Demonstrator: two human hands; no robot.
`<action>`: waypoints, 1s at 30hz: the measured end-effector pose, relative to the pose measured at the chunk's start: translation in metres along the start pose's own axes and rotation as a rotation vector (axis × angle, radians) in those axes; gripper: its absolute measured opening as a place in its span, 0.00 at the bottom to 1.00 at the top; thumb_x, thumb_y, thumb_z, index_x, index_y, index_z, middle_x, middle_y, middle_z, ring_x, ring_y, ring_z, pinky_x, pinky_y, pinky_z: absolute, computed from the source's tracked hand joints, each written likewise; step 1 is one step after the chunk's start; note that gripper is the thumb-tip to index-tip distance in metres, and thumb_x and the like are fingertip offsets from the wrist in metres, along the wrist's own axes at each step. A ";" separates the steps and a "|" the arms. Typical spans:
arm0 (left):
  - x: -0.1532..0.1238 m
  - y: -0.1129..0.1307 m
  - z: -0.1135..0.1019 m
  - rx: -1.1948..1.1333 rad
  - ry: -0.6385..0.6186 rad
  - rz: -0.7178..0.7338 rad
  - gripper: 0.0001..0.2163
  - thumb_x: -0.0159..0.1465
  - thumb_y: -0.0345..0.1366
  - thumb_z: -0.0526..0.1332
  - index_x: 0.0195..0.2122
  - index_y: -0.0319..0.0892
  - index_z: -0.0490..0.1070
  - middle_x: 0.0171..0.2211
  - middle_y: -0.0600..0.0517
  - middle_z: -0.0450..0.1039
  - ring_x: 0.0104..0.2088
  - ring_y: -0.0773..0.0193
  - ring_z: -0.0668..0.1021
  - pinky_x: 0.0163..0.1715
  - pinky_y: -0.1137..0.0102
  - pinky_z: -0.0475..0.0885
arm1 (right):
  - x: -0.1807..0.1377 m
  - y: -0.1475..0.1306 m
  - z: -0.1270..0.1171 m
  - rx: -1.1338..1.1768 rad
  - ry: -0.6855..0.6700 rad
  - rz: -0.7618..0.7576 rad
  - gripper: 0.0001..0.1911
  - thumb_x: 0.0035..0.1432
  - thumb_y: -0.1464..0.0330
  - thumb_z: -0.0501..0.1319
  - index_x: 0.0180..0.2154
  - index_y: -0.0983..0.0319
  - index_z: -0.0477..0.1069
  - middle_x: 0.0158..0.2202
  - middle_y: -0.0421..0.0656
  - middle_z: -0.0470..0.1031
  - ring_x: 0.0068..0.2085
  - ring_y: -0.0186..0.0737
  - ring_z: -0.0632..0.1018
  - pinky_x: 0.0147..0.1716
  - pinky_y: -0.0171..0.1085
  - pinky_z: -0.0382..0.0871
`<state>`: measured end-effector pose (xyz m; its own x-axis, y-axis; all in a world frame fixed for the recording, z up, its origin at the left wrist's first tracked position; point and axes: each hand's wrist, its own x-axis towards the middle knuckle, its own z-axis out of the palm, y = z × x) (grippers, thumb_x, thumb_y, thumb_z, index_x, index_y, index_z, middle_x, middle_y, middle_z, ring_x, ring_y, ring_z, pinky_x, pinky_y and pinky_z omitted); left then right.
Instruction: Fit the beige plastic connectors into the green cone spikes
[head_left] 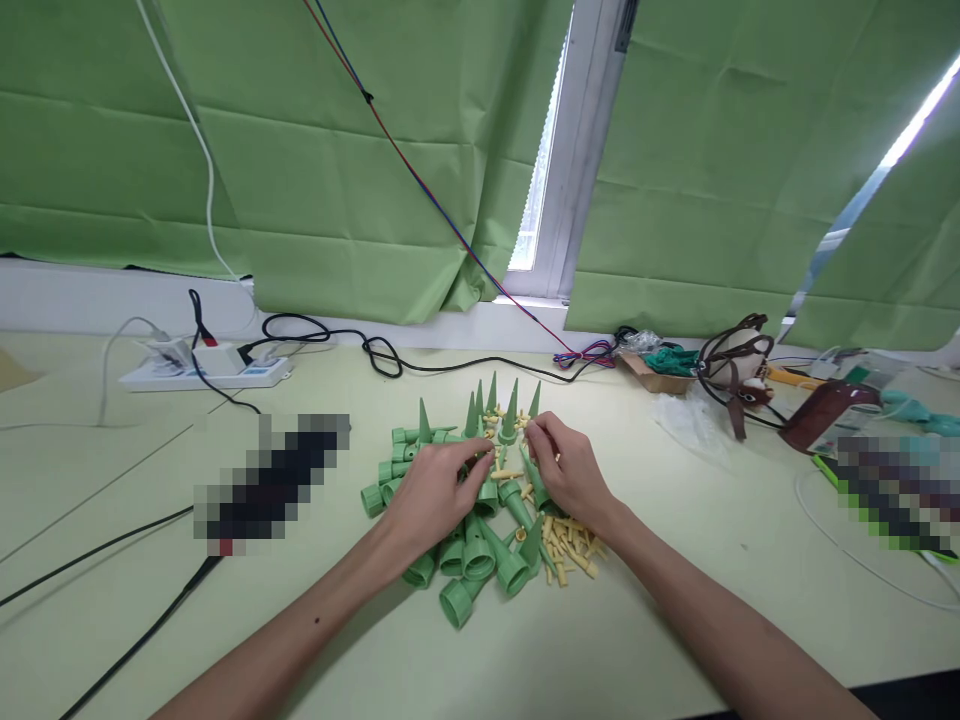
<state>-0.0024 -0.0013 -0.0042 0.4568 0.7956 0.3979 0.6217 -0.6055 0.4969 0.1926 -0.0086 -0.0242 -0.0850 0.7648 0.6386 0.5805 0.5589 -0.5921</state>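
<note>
My left hand [436,492] reaches over a pile of green cone-shaped plastic pieces [478,556], thumb and index finger close together in a pinch. Whatever lies between those fingertips is too small to make out. My right hand [571,466] is at the pile's right side, its fingers curled and pinched; what they hold, if anything, is hidden. Several green cones [511,412] stand point up just beyond my hands, while others lie on their sides with hollow round bases showing. Small pale-yellow plastic pegs [566,548] are heaped below my right hand, and more are scattered among the cones.
A white power strip [206,370] with plugs sits at the back left. Black cable [465,364] runs along the table's rear. At left lies a blurred dark object [277,485]. A small cardboard box [654,372], clear plastic [694,425] and a brown case [829,412] are at right.
</note>
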 end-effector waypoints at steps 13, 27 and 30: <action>0.002 -0.001 -0.002 0.065 -0.077 -0.001 0.16 0.70 0.40 0.50 0.36 0.42 0.76 0.26 0.51 0.76 0.23 0.63 0.72 0.26 0.70 0.59 | -0.002 0.000 -0.001 0.068 -0.069 0.006 0.10 0.69 0.70 0.46 0.46 0.61 0.63 0.36 0.43 0.72 0.27 0.33 0.70 0.28 0.33 0.64; 0.001 -0.001 -0.002 0.072 -0.079 -0.009 0.14 0.70 0.39 0.51 0.32 0.42 0.72 0.27 0.54 0.75 0.25 0.63 0.72 0.26 0.71 0.60 | 0.000 -0.003 -0.005 -0.002 -0.062 0.061 0.08 0.60 0.75 0.50 0.37 0.62 0.66 0.28 0.38 0.67 0.23 0.32 0.64 0.25 0.32 0.58; 0.001 -0.001 -0.001 0.063 -0.062 0.000 0.15 0.70 0.40 0.51 0.31 0.42 0.72 0.26 0.54 0.75 0.25 0.63 0.72 0.26 0.71 0.60 | 0.001 -0.003 -0.005 0.011 -0.060 0.074 0.08 0.58 0.75 0.50 0.36 0.61 0.66 0.26 0.36 0.65 0.23 0.31 0.62 0.25 0.32 0.56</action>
<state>-0.0033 -0.0001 -0.0033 0.4940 0.7966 0.3486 0.6598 -0.6045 0.4463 0.1945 -0.0109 -0.0196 -0.0911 0.8216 0.5627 0.5782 0.5037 -0.6419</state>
